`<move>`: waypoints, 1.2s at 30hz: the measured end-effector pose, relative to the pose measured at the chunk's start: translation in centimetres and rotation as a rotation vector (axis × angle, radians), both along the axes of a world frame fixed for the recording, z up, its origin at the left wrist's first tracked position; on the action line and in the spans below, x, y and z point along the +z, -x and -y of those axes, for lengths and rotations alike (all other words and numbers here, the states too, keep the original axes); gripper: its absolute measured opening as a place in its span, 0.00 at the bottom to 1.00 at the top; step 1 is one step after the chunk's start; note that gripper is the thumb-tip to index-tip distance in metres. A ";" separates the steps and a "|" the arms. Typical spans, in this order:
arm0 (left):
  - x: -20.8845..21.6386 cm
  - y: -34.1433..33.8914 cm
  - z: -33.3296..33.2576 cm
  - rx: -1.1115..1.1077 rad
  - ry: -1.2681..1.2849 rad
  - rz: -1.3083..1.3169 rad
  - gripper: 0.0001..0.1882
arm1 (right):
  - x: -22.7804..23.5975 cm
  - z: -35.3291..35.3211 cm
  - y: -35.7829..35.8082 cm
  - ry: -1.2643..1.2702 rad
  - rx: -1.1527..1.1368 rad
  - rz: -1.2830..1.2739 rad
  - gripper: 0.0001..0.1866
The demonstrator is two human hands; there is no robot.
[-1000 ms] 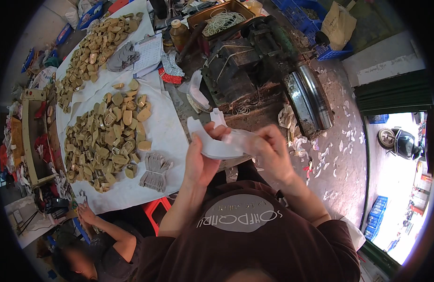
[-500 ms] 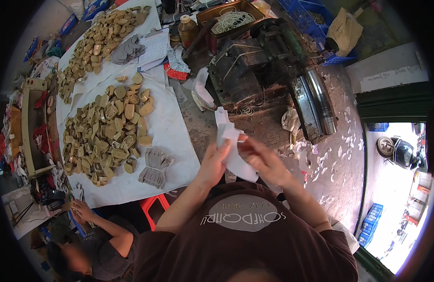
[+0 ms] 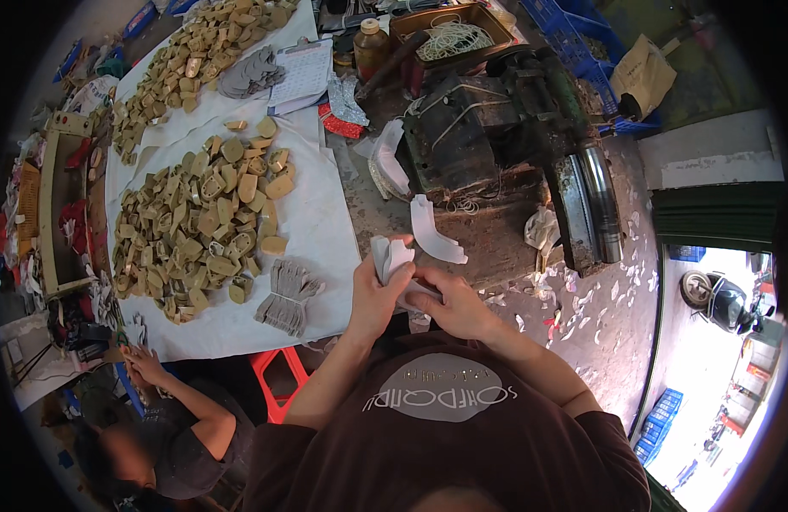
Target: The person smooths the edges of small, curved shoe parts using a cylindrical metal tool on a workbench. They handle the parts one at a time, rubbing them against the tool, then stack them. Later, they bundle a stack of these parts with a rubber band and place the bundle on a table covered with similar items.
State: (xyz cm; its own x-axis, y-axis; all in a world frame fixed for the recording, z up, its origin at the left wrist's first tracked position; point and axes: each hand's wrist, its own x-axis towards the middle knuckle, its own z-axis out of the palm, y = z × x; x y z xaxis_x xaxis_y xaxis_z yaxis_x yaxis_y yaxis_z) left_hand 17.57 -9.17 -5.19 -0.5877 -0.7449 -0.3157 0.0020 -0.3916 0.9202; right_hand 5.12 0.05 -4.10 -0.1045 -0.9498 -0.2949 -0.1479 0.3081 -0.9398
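Close in front of my body, my left hand [image 3: 374, 299] is closed around a small stack of white curved cut pieces [image 3: 385, 258], whose upper ends fan out above the thumb. My right hand [image 3: 458, 305] meets it from the right, thumb and fingers pinching the lower part of the same pieces. Whether they are paper or cloth I cannot tell. Just beyond my hands, another white curved piece [image 3: 433, 235] lies on the bench edge. Farther off, a thicker pile of white curved pieces [image 3: 387, 160] rests beside a dark machine [image 3: 454, 132].
A white-covered table [image 3: 330, 299] at left bears heaps of tan heel-shaped blocks [image 3: 210, 222] and a tied grey bundle [image 3: 289, 297]. A red stool [image 3: 279, 384] stands below. At lower left a co-worker's hands [image 3: 145, 367] work. White scraps [image 3: 582, 307] litter the floor at right.
My hands have come closer together and lower, both now on the stack. The white piece beyond them now lies separately on the bench. The whole view has shifted slightly.
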 end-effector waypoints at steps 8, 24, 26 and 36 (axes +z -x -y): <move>0.9 0.7 0.4 -0.052 0.189 0.017 0.24 | -0.9 0.1 -0.1 -0.002 -0.130 0.340 0.16; 0.9 0.9 0.2 -0.112 0.258 0.094 0.22 | 2.9 1.6 1.3 0.432 -0.334 -0.347 0.21; 0.9 1.1 0.1 -0.091 0.247 0.073 0.22 | 2.6 1.6 1.2 0.422 -0.370 -0.323 0.20; 0.7 1.7 -0.6 -0.063 0.171 -0.015 0.21 | 2.2 1.1 1.5 0.398 -0.400 -0.124 0.16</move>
State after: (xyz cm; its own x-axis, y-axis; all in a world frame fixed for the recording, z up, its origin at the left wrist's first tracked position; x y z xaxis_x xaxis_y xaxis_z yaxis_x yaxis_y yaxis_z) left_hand 15.85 -8.59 -4.50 -0.6390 -0.7483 -0.1782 -0.0032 -0.2291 0.9734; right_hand 3.60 -1.02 -1.88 -0.4893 -0.8646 0.1142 -0.2095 -0.0105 -0.9777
